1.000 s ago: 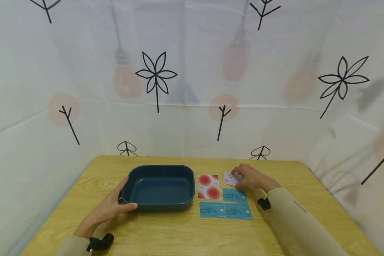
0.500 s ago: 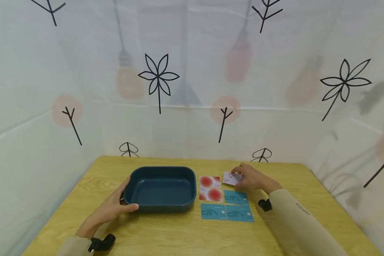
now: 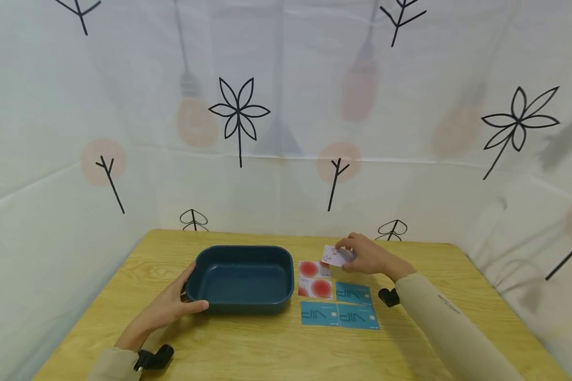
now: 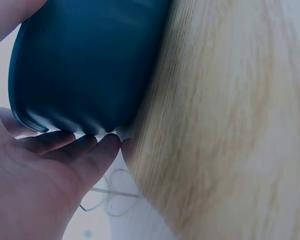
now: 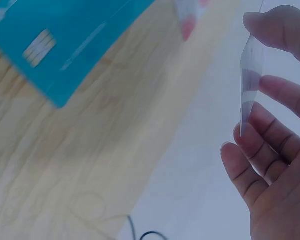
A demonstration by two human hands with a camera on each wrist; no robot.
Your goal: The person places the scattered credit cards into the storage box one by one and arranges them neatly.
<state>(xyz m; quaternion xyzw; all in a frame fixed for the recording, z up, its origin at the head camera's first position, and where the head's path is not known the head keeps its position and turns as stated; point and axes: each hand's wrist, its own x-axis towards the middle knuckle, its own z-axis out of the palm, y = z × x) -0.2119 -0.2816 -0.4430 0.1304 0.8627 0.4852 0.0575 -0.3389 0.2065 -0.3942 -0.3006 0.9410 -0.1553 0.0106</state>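
Note:
A deep blue rectangular baking dish [image 3: 240,307] stands on the table, nothing inside it. My left hand [image 3: 167,307] grips its left end, thumb along the near wall and fingertips against the end wall [image 4: 80,115]. My right hand [image 3: 369,256] pinches a white card [image 3: 333,256] with a pinkish pattern between thumb and fingers. Seen edge-on in the right wrist view, the card [image 5: 247,95] is lifted off the table. Close by lie two white cards with red circles, a far one [image 3: 309,269] and a near one [image 3: 321,289].
Three teal VIP cards lie right of the dish: a front left one [image 3: 319,313], a front right one [image 3: 359,317] and one behind [image 3: 354,293]. A wooden table [image 3: 248,349] carries everything. Behind it hangs a printed white cloth [image 3: 286,196].
My right hand has raised the white patterned card from the table and moved it left and away, over the far red-circle card. My left hand keeps its place on the baking dish.

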